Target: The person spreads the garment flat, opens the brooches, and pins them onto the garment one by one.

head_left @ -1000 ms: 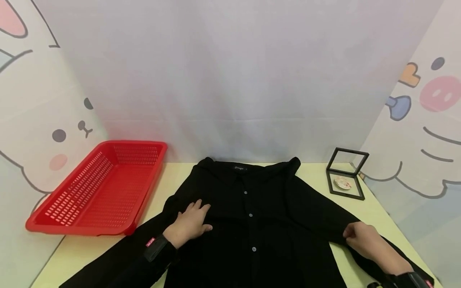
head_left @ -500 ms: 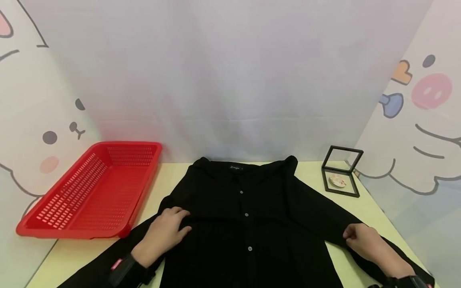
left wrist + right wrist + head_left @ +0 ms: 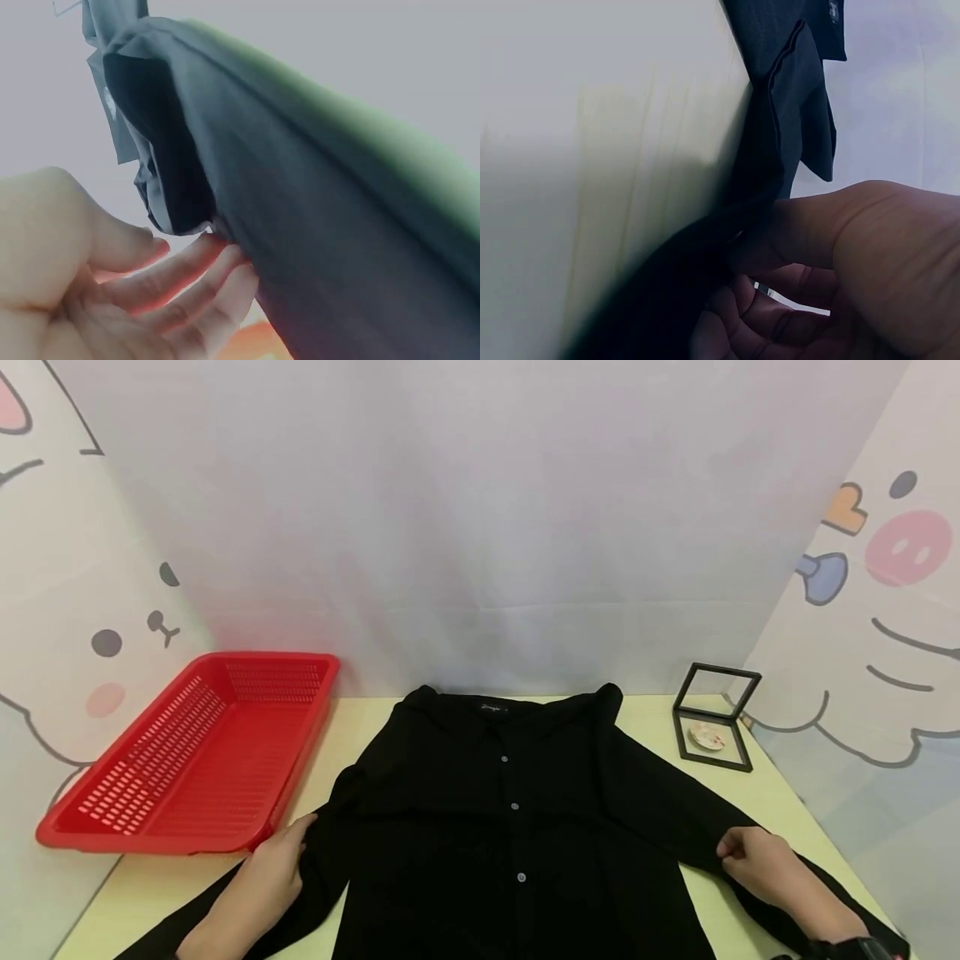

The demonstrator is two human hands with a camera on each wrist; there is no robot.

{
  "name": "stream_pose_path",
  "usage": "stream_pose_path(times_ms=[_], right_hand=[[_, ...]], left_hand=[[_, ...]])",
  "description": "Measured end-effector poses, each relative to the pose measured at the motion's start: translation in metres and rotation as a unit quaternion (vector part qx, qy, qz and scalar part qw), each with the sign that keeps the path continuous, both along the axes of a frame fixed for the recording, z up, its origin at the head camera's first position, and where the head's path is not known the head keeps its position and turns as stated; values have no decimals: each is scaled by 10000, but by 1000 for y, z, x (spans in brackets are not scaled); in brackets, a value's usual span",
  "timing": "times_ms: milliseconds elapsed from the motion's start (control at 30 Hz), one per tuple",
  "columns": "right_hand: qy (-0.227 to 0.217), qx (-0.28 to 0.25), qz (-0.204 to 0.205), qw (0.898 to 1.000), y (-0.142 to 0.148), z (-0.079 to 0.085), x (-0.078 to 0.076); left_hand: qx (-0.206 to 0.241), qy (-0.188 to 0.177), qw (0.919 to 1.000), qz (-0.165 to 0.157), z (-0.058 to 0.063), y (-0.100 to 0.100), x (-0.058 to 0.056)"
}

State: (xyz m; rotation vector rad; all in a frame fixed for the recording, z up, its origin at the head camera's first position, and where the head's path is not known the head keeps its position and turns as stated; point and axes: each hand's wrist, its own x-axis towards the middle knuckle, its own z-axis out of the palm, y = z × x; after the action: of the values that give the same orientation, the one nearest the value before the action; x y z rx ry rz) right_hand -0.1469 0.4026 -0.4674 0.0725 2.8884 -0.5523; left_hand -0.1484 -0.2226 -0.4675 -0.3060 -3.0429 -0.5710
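Note:
A black button-up shirt point(image 3: 465, 827) lies spread on the pale yellow table, collar at the far side and sleeves angled outward. My left hand point(image 3: 262, 877) is over the left-side sleeve, beside the red basket. In the left wrist view its fingertips point(image 3: 244, 274) touch the sleeve's edge, with the thumb apart from the cloth. My right hand point(image 3: 761, 864) pinches the right-side sleeve point(image 3: 675, 802) partway along its length. The right wrist view shows the thumb and curled fingers on the dark cloth point(image 3: 757, 180). The shirt's lower part runs out of the head view.
A red perforated basket point(image 3: 217, 768) stands at the left, close to the left hand. At the back right a black-framed clear display case point(image 3: 716, 760) stands open with a small round item point(image 3: 707, 737) in it. A white curtain point(image 3: 480, 527) and printed side walls border the table point(image 3: 360, 710).
My left hand has moved left and nearer to me, from the shirt's chest onto the left-side sleeve. My right hand keeps its pinch on the other sleeve.

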Motion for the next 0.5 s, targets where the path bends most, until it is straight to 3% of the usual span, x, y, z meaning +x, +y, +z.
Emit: stream_pose_path(times_ms=[200, 500], right_hand=[[-49, -64, 26, 10000, 1, -2, 0], [-112, -64, -3, 9999, 1, -1, -1]], left_hand=[[-381, -370, 9985, 96, -4, -18, 6], [-235, -666, 9969, 346, -4, -19, 5]])
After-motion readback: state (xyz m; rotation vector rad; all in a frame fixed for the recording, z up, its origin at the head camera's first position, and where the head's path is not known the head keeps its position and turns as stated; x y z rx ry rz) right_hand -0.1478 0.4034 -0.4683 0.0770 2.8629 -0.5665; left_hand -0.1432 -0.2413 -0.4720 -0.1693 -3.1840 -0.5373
